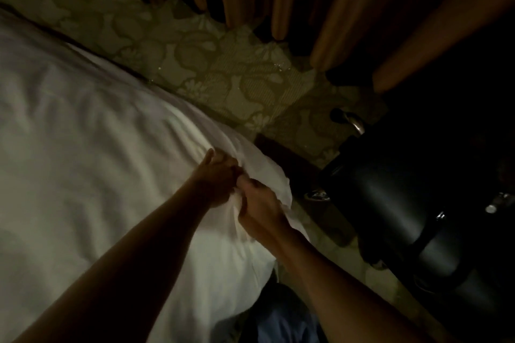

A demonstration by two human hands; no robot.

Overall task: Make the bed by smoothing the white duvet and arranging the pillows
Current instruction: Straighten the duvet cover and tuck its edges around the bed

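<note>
The white duvet covers the bed across the left half of the head view, with soft wrinkles running toward its near right corner. My left hand and my right hand sit side by side at that corner. Both grip bunched duvet fabric, and the corner is lifted into a small peak just beyond them. No pillow is in view. The room is dim and the frame is slightly blurred.
A floral patterned carpet runs along the bed's far side. Orange-brown curtains hang at the top. A dark chair with metal fittings stands close on the right. My blue trouser leg shows at the bottom.
</note>
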